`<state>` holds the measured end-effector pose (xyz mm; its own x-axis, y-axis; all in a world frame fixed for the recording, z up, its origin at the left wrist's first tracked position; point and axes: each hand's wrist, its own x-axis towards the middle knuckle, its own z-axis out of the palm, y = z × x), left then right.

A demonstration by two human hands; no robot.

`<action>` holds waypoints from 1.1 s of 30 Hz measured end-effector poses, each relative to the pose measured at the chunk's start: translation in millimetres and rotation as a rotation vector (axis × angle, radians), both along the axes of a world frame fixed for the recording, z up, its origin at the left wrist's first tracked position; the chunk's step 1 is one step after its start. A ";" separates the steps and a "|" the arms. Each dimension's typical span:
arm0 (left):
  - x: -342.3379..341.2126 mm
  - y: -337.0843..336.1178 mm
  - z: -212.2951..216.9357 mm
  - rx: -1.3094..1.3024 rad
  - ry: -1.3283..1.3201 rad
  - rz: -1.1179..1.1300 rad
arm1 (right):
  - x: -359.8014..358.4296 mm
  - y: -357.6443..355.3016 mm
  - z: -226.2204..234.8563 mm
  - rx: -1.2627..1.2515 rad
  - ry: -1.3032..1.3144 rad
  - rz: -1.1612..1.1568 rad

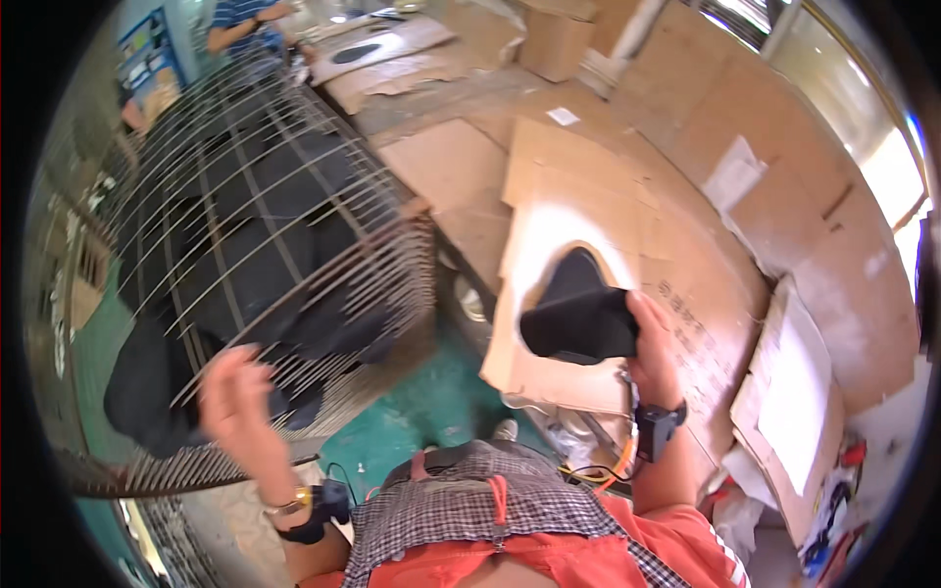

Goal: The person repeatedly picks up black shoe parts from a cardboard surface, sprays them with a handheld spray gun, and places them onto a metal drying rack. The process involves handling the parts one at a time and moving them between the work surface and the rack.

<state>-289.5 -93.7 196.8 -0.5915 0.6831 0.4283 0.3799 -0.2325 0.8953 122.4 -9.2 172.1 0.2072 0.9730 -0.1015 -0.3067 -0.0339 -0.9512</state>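
My right hand (655,338) is closed on the right edge of a soft, matte black piece (586,328), over the brightly lit part of a cardboard sheet (549,220). A rounded black shape juts out behind the held piece; whether it is a part of it or a second piece I cannot tell. At the near edge of a wire cage (294,318) my left hand (235,397) is raised, slightly blurred, fingers apart and nothing in them. Several dark, soft pieces (265,250) fill the cage, and one dark piece (147,387) hangs out near my left hand.
Cardboard panels (706,118) wall the bench at the back and right. A propped board with a white sheet (796,392) stands at right. Beyond the cage, a person in a striped shirt (235,15) is near another black piece (355,53) on cardboard. Green floor (407,407) shows below.
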 end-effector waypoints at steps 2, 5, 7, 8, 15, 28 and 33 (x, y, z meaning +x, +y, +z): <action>70.9 43.7 -26.6 -0.197 -0.347 -0.538 | -0.5 -1.0 7.8 -0.010 0.080 0.002; 161.6 95.0 -125.1 -0.627 -0.989 -0.972 | 11.5 18.3 -1.5 -0.018 0.168 0.062; 215.1 123.5 -145.9 -0.713 -1.480 -1.346 | 24.1 39.2 -13.1 0.007 0.172 0.081; 236.4 133.8 -146.9 -0.645 -1.490 -1.356 | 28.5 47.3 -14.0 0.026 0.160 0.074; 323.5 218.1 -197.5 -0.656 -0.955 -0.973 | 141.7 79.8 -178.8 -0.156 0.086 -0.256; 359.3 215.0 -274.3 -0.455 0.445 -0.836 | 180.1 90.6 -226.3 -0.273 -1.273 0.043; 372.0 209.7 -260.5 -0.369 0.563 -0.888 | 185.3 136.8 -244.1 -0.376 -1.291 0.136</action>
